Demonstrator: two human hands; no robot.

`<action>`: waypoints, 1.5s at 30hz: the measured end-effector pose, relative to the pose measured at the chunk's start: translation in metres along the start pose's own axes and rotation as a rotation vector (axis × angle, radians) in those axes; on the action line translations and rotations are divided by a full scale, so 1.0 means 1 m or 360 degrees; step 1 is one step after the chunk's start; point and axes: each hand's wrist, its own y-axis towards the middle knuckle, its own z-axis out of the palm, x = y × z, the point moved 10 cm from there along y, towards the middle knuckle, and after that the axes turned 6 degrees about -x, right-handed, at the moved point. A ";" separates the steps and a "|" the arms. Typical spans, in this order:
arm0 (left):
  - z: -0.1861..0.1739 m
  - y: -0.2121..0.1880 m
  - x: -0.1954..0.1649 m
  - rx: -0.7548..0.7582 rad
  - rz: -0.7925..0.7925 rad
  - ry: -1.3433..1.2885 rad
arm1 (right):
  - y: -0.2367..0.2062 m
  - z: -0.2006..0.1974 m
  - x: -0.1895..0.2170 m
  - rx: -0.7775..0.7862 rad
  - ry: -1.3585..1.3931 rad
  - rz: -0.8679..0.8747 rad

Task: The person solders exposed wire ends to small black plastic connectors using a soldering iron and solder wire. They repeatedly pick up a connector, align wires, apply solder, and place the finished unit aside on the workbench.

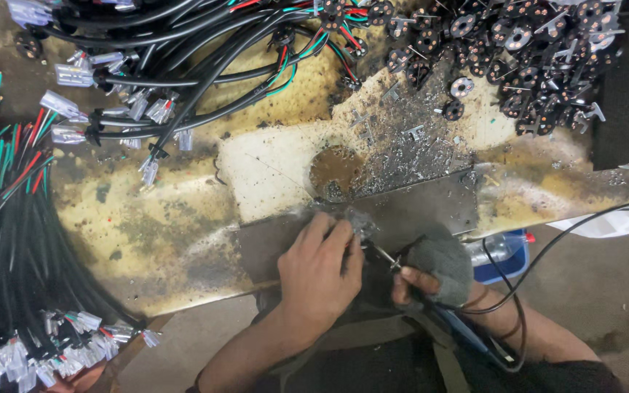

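Observation:
My left hand (pixel 319 271) rests at the near edge of a stained workbench (pixel 161 225), fingers pinched on a small dark part with wires that is mostly hidden under them. My right hand (pixel 431 276), wrapped in a grey cloth, grips a soldering iron (pixel 391 260) whose thin metal tip points left toward the left fingers. The iron's black cord (pixel 547 251) loops away to the right. Both hands work over a dark metal plate (pixel 416 207) strewn with solder scraps.
Bundles of black cables with clear connectors (pixel 147 102) lie at the top left. More cable bundles (pixel 9 240) with red and green wires fill the left side. A heap of small black round parts (pixel 533 51) sits top right. A blue container (pixel 507 255) stands below the bench edge.

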 end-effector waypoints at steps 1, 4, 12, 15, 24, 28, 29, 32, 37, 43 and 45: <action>0.000 0.001 -0.001 -0.0005 0.0015 -0.0001 | 0.001 -0.001 0.002 0.0001 0.0018 0.0003; 0.000 0.001 -0.001 -0.0002 0.0017 0.0005 | 0.001 0.007 0.024 0.0091 -0.0635 -0.0388; 0.001 0.001 0.000 0.0026 0.0016 0.0011 | 0.004 -0.013 -0.002 -0.0181 0.0018 -0.0040; -0.001 0.000 -0.002 -0.0012 0.0050 0.0022 | 0.003 -0.011 0.034 -0.0253 -0.0436 -0.0665; -0.002 0.002 -0.003 -0.0036 0.0106 0.0006 | 0.004 -0.020 0.038 -0.0278 0.0001 -0.0522; 0.000 0.001 -0.001 -0.0032 0.0072 0.0020 | -0.062 0.046 0.116 -0.0449 -0.1535 -0.2147; -0.001 0.001 -0.001 -0.0038 0.0082 0.0035 | -0.055 0.042 0.127 -0.0560 -0.1553 -0.1986; -0.001 -0.002 -0.001 -0.0029 0.0073 0.0035 | -0.041 0.032 0.169 -0.0164 -0.1107 -0.1704; -0.002 0.001 -0.002 -0.0060 0.0072 0.0039 | -0.043 -0.015 0.256 -0.1227 -0.1645 -0.1923; -0.005 0.000 -0.004 -0.0074 0.0081 0.0039 | -0.040 0.016 0.284 -0.1516 -0.2264 -0.1921; -0.005 0.000 -0.003 -0.0087 0.0070 0.0038 | -0.064 0.026 0.275 -0.1466 -0.2088 -0.2070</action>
